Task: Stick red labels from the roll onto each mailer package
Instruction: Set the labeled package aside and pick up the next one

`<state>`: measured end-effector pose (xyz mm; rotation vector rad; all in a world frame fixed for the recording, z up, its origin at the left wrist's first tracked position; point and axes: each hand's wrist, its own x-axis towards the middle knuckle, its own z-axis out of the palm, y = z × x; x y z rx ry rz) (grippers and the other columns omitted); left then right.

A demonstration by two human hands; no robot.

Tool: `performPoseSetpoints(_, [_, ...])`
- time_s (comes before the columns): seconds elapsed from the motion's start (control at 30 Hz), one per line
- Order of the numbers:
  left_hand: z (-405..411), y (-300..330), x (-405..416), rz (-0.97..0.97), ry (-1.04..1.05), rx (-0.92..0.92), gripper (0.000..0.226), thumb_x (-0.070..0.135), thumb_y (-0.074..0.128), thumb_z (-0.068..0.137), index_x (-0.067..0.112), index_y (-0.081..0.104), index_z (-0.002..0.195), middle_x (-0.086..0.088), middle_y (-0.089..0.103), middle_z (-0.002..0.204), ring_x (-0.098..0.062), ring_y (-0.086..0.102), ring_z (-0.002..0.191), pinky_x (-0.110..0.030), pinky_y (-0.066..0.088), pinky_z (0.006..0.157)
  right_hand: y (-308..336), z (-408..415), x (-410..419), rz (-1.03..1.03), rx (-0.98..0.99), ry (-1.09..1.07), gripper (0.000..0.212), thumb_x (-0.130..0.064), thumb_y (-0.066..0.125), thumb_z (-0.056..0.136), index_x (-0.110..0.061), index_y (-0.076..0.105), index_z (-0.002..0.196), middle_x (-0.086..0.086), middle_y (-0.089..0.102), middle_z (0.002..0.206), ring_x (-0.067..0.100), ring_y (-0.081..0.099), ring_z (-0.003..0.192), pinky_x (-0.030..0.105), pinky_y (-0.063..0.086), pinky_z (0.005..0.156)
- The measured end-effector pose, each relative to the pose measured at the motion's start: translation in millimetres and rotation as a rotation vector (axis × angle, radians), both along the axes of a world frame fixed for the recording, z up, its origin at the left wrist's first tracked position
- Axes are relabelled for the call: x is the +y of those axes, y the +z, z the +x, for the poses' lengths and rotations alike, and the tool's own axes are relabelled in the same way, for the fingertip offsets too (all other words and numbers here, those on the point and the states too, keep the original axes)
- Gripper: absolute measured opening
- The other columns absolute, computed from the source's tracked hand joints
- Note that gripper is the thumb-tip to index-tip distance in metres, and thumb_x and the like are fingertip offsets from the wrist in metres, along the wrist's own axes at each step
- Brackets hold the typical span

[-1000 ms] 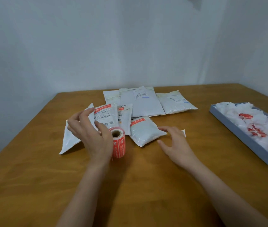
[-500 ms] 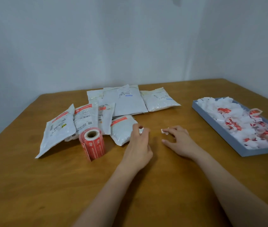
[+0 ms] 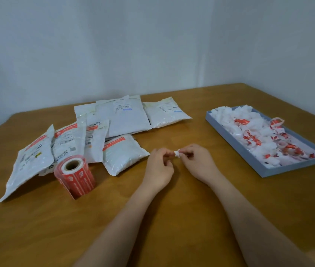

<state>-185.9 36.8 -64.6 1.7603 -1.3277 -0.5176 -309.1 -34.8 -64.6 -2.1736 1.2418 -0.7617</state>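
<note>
Mailer packages, soft white plastic pouches [image 3: 123, 117] with printed address slips, lie in a loose overlapping heap on the brown wooden table [image 3: 191, 218], off to the left of my pinch and beyond it. I count seven, though overlap may hide another; four of them, the nearer ones, show a red strip. I judge them light, limp and a little slick, best pressed flat on the table rather than lifted by a corner.

One shallow grey-blue tray [image 3: 256, 161] heaped with crumpled white and red paper scraps sits well apart to the right of my hands.

One roll of red labels on a cardboard core [image 3: 75, 175] stands on end to the left of my left hand [image 3: 159, 166], touching the nearest pouch. It looks light and easy to tip, so I would steady its side and peel from the loose end.

Smallest is one scrap of white backing paper [image 3: 177, 152], flimsy and weightless by my reckoning. Both my left hand and my right hand [image 3: 197, 160] pinch it between curled fingertips, just above the table.
</note>
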Motion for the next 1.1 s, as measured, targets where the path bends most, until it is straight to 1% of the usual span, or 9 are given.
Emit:
performPoseSetpoints(0.13, [-10,-1,-16,0.004,-0.005,0.088,0.030,-0.002,0.050,0.090,0.023,0.065,0.100,0.004,0.063,0.109,-0.008,0.059,0.091,-0.023,0.052,0.081,9,-5,-6,-0.100,-0.067,-0.144,0.025,-0.011,0.056,0.094,-0.009,0.067,0.116,0.002,0.058,0.115,0.003,0.051,0.087,-0.003,0.036,0.067])
performPoseSetpoints(0.2, [-14,-1,-24,0.023,-0.005,0.127,0.029,-0.002,0.050,0.090,0.021,0.066,0.097,0.005,0.065,0.106,-0.009,0.061,0.089,-0.027,0.054,0.081,17,-11,-8,-0.156,-0.151,-0.270,0.026,-0.008,0.056,0.093,-0.009,0.066,0.118,0.002,0.054,0.117,0.004,0.052,0.087,0.002,0.038,0.069])
performPoseSetpoints(0.3, [-17,-1,-32,0.034,0.016,0.161,0.024,0.002,0.051,0.092,0.019,0.067,0.099,0.004,0.066,0.101,-0.010,0.062,0.088,-0.023,0.053,0.075,27,-28,-13,-0.232,-0.233,-0.454,0.031,-0.006,0.056,0.093,-0.007,0.062,0.123,0.006,0.047,0.123,0.005,0.053,0.088,0.006,0.040,0.072])
performPoseSetpoints(0.43, [-17,-4,-34,0.029,0.030,0.141,0.023,0.004,0.051,0.094,0.018,0.069,0.099,0.003,0.066,0.096,-0.010,0.063,0.084,-0.018,0.049,0.068,33,-51,-23,-0.287,-0.286,-0.645,0.037,-0.007,0.056,0.092,-0.003,0.055,0.130,0.007,0.035,0.135,0.012,0.048,0.116,0.013,0.042,0.087])
performPoseSetpoints(0.57, [-18,-5,-32,-0.002,0.026,0.116,0.025,0.003,0.051,0.093,0.018,0.070,0.097,0.006,0.068,0.093,-0.009,0.064,0.083,-0.020,0.052,0.075,35,-60,-28,-0.262,-0.275,-0.719,0.051,-0.012,0.055,0.094,0.001,0.040,0.141,0.001,0.016,0.153,0.012,0.030,0.137,0.025,0.042,0.105])
performPoseSetpoints(0.7, [-19,-6,-31,-0.002,0.022,0.112,0.025,0.002,0.052,0.093,0.020,0.070,0.093,0.007,0.068,0.093,-0.008,0.064,0.084,-0.023,0.054,0.077,34,-51,-22,-0.308,-0.221,-0.644,0.052,-0.012,0.053,0.094,0.001,0.039,0.143,0.000,0.013,0.157,0.012,0.032,0.136,0.024,0.043,0.102])
performPoseSetpoints(0.8, [-20,-5,-27,-0.003,0.014,0.113,0.025,0.002,0.052,0.093,0.020,0.070,0.092,0.007,0.068,0.093,-0.009,0.065,0.083,-0.026,0.056,0.078,30,-39,-17,-0.326,-0.151,-0.553,0.048,-0.013,0.053,0.094,-0.004,0.042,0.140,0.001,0.021,0.153,0.005,0.037,0.128,0.015,0.038,0.096])
performPoseSetpoints(0.93, [-16,-3,-19,-0.015,0.000,0.124,0.026,0.001,0.052,0.093,0.020,0.069,0.092,0.008,0.068,0.094,-0.007,0.065,0.085,-0.025,0.054,0.081,17,-24,-11,-0.297,-0.116,-0.311,0.048,-0.010,0.055,0.092,-0.004,0.045,0.139,0.003,0.036,0.144,0.010,0.048,0.121,0.023,0.045,0.100])
performPoseSetpoints(1.1, [-1,-2,-8,-0.054,-0.028,-0.052,0.024,-0.001,0.053,0.089,0.017,0.068,0.094,0.005,0.064,0.096,-0.011,0.061,0.090,-0.023,0.050,0.083,4,-6,1,-0.178,0.009,0.027,0.042,-0.009,0.055,0.092,-0.009,0.053,0.135,-0.001,0.048,0.135,0.008,0.047,0.122,0.009,0.029,0.099])
